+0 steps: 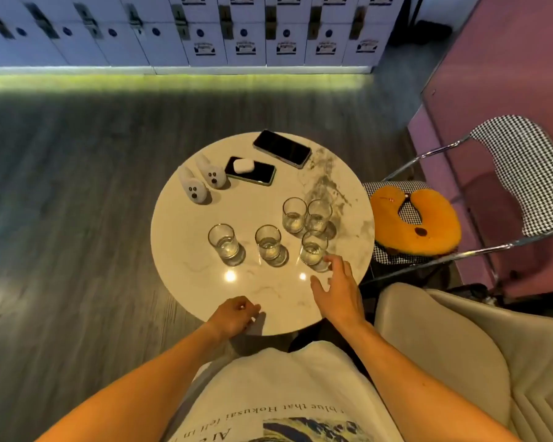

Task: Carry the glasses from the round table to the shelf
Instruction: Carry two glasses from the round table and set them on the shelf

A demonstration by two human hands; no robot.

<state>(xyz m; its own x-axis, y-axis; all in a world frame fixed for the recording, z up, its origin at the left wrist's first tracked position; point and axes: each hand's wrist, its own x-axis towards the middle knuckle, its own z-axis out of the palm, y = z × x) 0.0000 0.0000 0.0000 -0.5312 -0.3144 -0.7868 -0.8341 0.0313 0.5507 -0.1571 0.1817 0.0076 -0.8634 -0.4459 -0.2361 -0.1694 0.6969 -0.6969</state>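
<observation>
Looking down through the head camera, we see five glasses standing upright on the round table (186, 237), none of them yet lifted, so we judge the carrying has barely started. Taking the tabletop as a clock face with six o'clock nearest our body, the nearest glass (314, 252) stands at about four o'clock, with two more glasses (306, 215) close together just beyond it toward three. A middle glass (269, 245) sits near the centre, and a left glass (225, 245) stands toward seven o'clock, well apart from the cluster. Our right hand (337, 288) reaches in from five o'clock with fingers spread and thumb apart; its fingertips are at the base of the nearest glass, though we cannot tell whether they touch it. That wide spread suits wrapping a smooth cylinder from the side. Our left hand (233, 315) rests at the six o'clock rim, loosely curled and holding nothing, probably steadying us. Two phones (281, 148), an earbud case (243, 165) and two small white figures (201, 183) occupy the far half from ten to one o'clock, clear of our reach. No shelf is plainly visible to us.
</observation>
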